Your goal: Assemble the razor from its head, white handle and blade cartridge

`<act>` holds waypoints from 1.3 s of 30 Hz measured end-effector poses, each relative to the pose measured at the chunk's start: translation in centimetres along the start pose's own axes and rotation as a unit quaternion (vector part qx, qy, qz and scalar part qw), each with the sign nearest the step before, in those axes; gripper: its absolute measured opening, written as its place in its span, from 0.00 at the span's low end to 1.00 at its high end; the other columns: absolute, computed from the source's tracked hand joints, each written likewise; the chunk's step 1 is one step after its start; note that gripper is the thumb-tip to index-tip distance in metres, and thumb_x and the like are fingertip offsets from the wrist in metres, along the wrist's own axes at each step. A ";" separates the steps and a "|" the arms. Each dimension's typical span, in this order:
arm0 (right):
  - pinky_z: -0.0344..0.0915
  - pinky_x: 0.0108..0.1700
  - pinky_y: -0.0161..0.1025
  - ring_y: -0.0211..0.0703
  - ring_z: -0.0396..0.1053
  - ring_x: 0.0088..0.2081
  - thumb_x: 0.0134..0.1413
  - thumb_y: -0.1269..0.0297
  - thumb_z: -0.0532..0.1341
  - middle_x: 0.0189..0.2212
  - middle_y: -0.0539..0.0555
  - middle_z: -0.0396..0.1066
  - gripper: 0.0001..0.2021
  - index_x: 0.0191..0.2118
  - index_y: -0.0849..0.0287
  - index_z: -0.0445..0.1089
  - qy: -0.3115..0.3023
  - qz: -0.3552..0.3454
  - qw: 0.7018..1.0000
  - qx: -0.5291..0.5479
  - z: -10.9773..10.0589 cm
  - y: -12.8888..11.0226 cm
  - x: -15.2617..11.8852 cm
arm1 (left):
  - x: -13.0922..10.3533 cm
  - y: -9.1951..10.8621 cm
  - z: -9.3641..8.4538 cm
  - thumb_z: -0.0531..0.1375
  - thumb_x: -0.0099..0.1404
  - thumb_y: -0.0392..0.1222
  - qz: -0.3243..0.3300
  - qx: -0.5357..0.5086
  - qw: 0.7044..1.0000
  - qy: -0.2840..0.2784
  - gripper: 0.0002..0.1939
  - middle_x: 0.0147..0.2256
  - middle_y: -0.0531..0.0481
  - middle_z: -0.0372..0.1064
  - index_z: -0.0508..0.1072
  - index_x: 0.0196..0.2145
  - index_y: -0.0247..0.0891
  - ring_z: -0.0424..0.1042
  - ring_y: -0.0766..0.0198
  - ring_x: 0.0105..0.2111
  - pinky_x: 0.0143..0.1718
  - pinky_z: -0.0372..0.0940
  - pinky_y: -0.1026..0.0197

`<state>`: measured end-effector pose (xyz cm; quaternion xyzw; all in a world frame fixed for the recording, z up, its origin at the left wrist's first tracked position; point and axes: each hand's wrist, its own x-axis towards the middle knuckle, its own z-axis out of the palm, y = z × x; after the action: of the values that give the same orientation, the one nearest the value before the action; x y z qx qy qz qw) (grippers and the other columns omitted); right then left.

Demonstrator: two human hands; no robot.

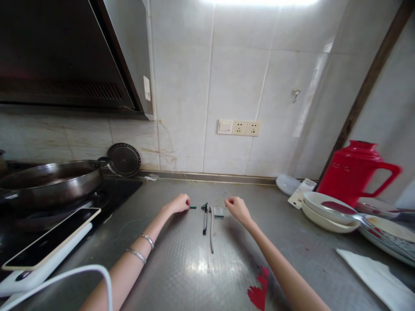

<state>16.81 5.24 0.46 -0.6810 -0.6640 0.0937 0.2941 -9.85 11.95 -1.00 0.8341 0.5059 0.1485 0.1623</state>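
Observation:
My left hand is low over the metal counter, its fingers curled together. A short dark green stick pokes out at its fingertips, so the hand appears to pinch it. To its right lies a thin black piece with a dark green clip-like top. Beside that, a long slim beige rod points toward me. A small clear plastic piece with a dark green strip lies just past the rod. My right hand is closed to the right of it, fingertips pinched; whatever they hold is too small to make out.
A steel pan sits on the stove at left, with a phone on a white device nearby. Stacked bowls and a red thermos jug stand at right. Red scraps and white paper lie nearer.

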 end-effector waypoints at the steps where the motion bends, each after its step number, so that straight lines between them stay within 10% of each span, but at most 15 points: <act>1: 0.49 0.24 0.29 0.36 0.62 0.24 0.50 0.61 0.50 0.18 0.53 0.66 0.16 0.20 0.62 0.68 0.001 -0.007 1.000 0.003 0.1 0.1 0.0 | 0.0 0.0 0.0 0.57 0.48 0.33 0.000 0.000 1.000 -0.001 0.08 0.25 0.46 0.73 0.76 0.26 0.36 0.70 0.64 0.26 0.27 0.59 0.66; 9: 0.52 0.26 0.31 0.36 0.62 0.23 0.51 0.59 0.52 0.19 0.52 0.67 0.15 0.25 0.62 0.71 0.017 -0.108 0.992 0.066 0.7 0.6 0.3 | -0.3 1.0 -0.5 0.57 0.49 0.34 0.012 0.001 1.000 0.012 0.09 0.28 0.46 0.73 0.75 0.29 0.33 0.69 0.64 0.28 0.29 0.59 0.67; 18: 0.60 0.34 0.34 0.37 0.64 0.28 0.51 0.60 0.57 0.28 0.53 0.70 0.12 0.38 0.59 0.73 -0.021 -0.257 0.961 0.102 0.3 -0.7 -0.7 | -0.6 6.3 -0.2 0.57 0.52 0.35 0.139 0.011 0.989 0.052 0.08 0.30 0.47 0.70 0.74 0.30 0.33 0.67 0.65 0.29 0.31 0.59 0.66; 39: 0.59 0.35 0.34 0.39 0.65 0.30 0.46 0.60 0.60 0.28 0.54 0.71 0.10 0.31 0.60 0.75 -0.074 -0.200 0.975 0.059 0.3 3.7 0.7 | -0.9 7.3 -0.5 0.58 0.52 0.40 0.149 -0.002 0.988 0.047 0.07 0.29 0.48 0.68 0.72 0.28 0.34 0.66 0.66 0.28 0.29 0.58 0.67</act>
<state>19.87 6.17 -1.49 -0.5067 -0.8002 0.1224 0.2966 -4.65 8.06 2.44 0.8919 0.3827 0.2108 0.1165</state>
